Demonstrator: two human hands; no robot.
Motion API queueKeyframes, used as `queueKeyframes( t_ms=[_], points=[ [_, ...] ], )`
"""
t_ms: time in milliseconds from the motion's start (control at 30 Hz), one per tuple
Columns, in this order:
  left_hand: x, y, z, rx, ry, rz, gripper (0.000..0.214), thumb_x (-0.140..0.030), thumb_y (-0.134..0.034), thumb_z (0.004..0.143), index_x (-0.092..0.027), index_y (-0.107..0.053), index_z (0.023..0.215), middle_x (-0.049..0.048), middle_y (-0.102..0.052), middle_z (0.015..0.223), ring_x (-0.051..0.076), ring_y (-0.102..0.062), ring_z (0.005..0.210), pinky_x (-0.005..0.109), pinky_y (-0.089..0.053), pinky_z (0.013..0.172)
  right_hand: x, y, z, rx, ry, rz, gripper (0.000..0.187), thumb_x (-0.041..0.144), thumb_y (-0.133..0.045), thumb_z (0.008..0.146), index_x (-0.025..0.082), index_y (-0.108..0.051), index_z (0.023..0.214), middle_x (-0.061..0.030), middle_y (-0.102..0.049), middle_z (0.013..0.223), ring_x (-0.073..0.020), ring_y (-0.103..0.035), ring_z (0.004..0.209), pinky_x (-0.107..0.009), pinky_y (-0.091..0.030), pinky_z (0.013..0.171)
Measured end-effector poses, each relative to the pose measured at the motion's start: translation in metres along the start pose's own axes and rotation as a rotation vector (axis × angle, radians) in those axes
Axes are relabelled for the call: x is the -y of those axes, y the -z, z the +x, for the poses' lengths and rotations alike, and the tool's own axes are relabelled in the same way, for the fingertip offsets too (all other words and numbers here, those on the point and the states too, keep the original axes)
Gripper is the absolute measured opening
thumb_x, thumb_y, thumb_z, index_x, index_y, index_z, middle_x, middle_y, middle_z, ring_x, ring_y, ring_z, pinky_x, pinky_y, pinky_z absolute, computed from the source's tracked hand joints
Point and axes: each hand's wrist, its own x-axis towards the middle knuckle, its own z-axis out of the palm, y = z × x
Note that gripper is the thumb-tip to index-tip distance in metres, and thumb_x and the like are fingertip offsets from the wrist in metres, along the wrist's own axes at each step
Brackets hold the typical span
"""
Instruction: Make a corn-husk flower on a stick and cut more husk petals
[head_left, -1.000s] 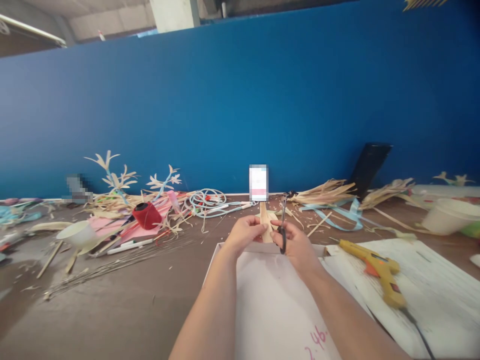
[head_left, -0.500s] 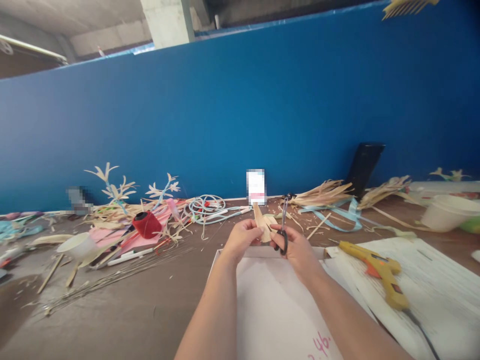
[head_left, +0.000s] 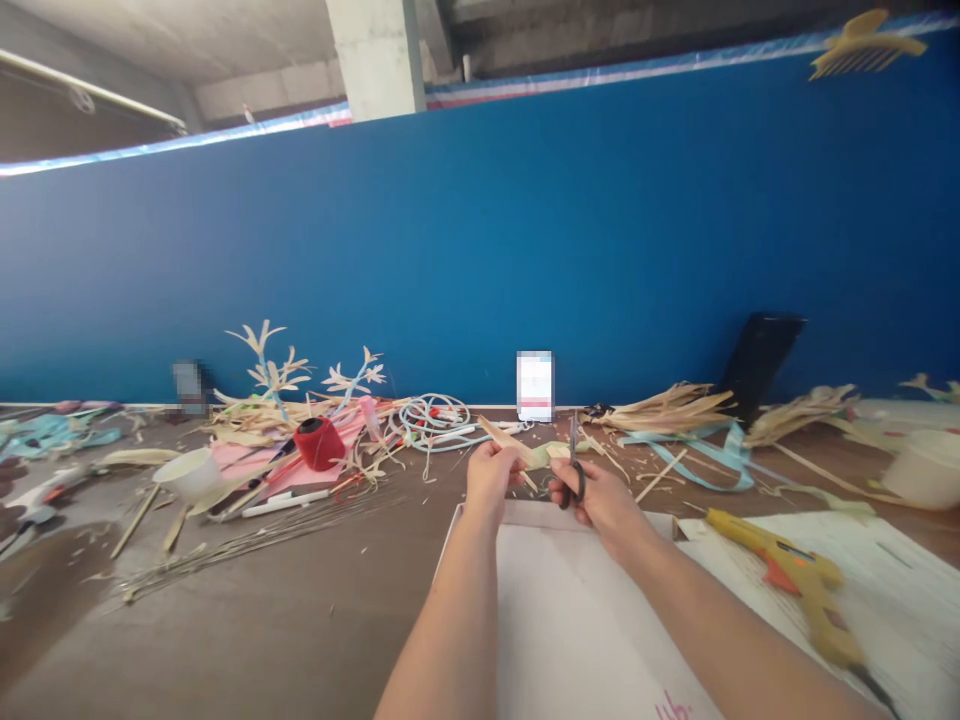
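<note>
My left hand (head_left: 493, 480) pinches a pale dried husk strip (head_left: 501, 437), whose pointed end leans up and to the left. My right hand (head_left: 604, 500) is closed around the black-handled scissors (head_left: 576, 478), with the blades pointing up and away from me. Between the hands there are pale greenish husk pieces (head_left: 535, 458); I cannot tell whether either hand touches them. Both hands hover over the far edge of a white box (head_left: 577, 590) with pink writing near its front.
A yellow glue gun (head_left: 806, 580) lies on papers at the right. Beyond are a lit phone (head_left: 535, 385), husk bundles (head_left: 667, 408) and blue ribbon (head_left: 724, 465). Leftward stand a red thread spool (head_left: 319, 443), a white cup (head_left: 187, 474), husk flowers (head_left: 277, 375) and thin wires (head_left: 247, 545).
The husk strip in my left hand has swung from nearly upright to leaning left. My hands are slightly farther apart. The view has turned left, so the surroundings sit farther right.
</note>
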Motion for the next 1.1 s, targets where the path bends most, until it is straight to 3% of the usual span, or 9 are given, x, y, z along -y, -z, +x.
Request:
queueKeyframes(
  t_ms=[100, 267, 400, 700, 900, 1100],
  points=[
    [-0.002, 0.001, 0.0, -0.013, 0.012, -0.119, 0.013, -0.012, -0.062, 0.061, -0.013, -0.053, 0.07, 0.004, -0.063, 0.066, 0.012, -0.061, 0.064, 0.021, -0.049, 0.06, -0.001, -0.008, 0.004, 0.043, 0.059, -0.042, 0.041, 0.045, -0.07, 0.062, 0.018, -0.062, 0.092, -0.0037, -0.065, 0.066, -0.0141, -0.058, 0.054, -0.019, -0.025, 0.036],
    [0.002, 0.004, 0.003, 0.049, -0.062, -0.208, 0.015, -0.015, -0.067, 0.061, -0.012, -0.056, 0.072, 0.0045, -0.064, 0.069, 0.011, -0.061, 0.065, 0.024, -0.049, 0.07, -0.015, -0.016, 0.01, 0.161, 0.14, -0.034, 0.045, 0.048, -0.069, 0.064, 0.016, -0.062, 0.096, -0.0013, -0.06, 0.061, -0.0136, -0.055, 0.052, -0.022, -0.033, 0.04],
    [0.005, 0.004, 0.005, 0.067, -0.083, -0.18, 0.018, -0.018, -0.071, 0.057, -0.013, -0.058, 0.069, 0.0015, -0.061, 0.065, 0.008, -0.056, 0.059, 0.022, -0.047, 0.064, -0.019, -0.01, 0.009, 0.187, 0.126, -0.05, 0.045, 0.048, -0.068, 0.067, 0.018, -0.063, 0.1, -0.0015, -0.059, 0.062, -0.0142, -0.054, 0.054, -0.023, -0.033, 0.041],
    [0.003, 0.004, 0.009, -0.142, -0.166, -0.177, 0.026, -0.033, -0.068, 0.063, -0.013, -0.053, 0.069, -0.0043, -0.05, 0.053, 0.004, -0.042, 0.043, 0.017, -0.033, 0.042, -0.007, -0.005, -0.002, 0.265, 0.082, -0.078, 0.049, 0.046, -0.069, 0.067, 0.015, -0.065, 0.105, -0.0004, -0.057, 0.061, -0.0133, -0.051, 0.056, -0.026, -0.04, 0.054],
    [0.002, -0.001, 0.003, -0.073, -0.236, -0.312, 0.03, -0.031, -0.072, 0.062, -0.013, -0.053, 0.076, -0.0044, -0.051, 0.055, 0.004, -0.043, 0.046, 0.017, -0.034, 0.042, -0.001, -0.004, -0.008, 0.336, 0.089, -0.122, 0.052, 0.047, -0.066, 0.069, 0.014, -0.061, 0.109, 0.0013, -0.056, 0.063, -0.0124, -0.05, 0.06, -0.025, -0.037, 0.057],
    [0.002, -0.005, -0.002, -0.006, -0.256, -0.306, 0.026, -0.03, -0.069, 0.066, -0.013, -0.052, 0.076, -0.0055, -0.048, 0.052, 0.004, -0.04, 0.043, 0.016, -0.031, 0.04, -0.004, -0.004, -0.007, 0.374, 0.117, -0.163, 0.057, 0.046, -0.067, 0.068, 0.012, -0.059, 0.112, 0.0035, -0.05, 0.061, -0.0108, -0.044, 0.058, -0.024, -0.033, 0.056]
  ],
)
